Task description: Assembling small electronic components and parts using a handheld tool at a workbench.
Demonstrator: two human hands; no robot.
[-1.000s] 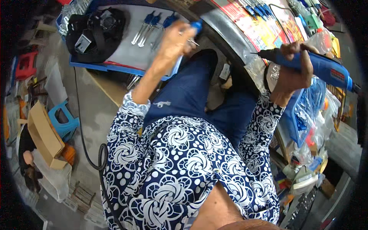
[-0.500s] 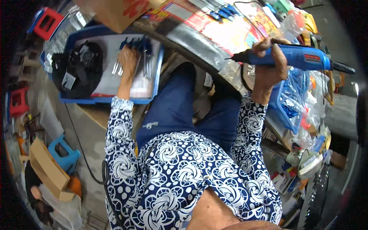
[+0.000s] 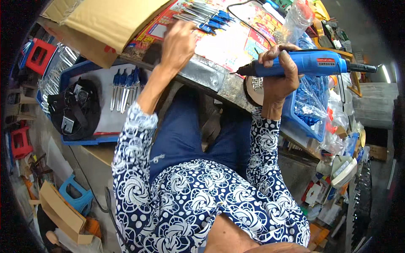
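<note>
Blue-ended silver rods (image 3: 213,23) are lying divided between blue plastic tray (image 3: 105,140) and surface (image 3: 204,76); left hand (image 3: 179,44) is curling, grip unclear; right hand (image 3: 280,80) is clasping blue power tool (image 3: 310,63).

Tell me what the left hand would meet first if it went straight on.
The left hand would probably meet the blue-handled metal pieces lying on the bench, just ahead; depth is unclear, so it may be touching them.
</note>
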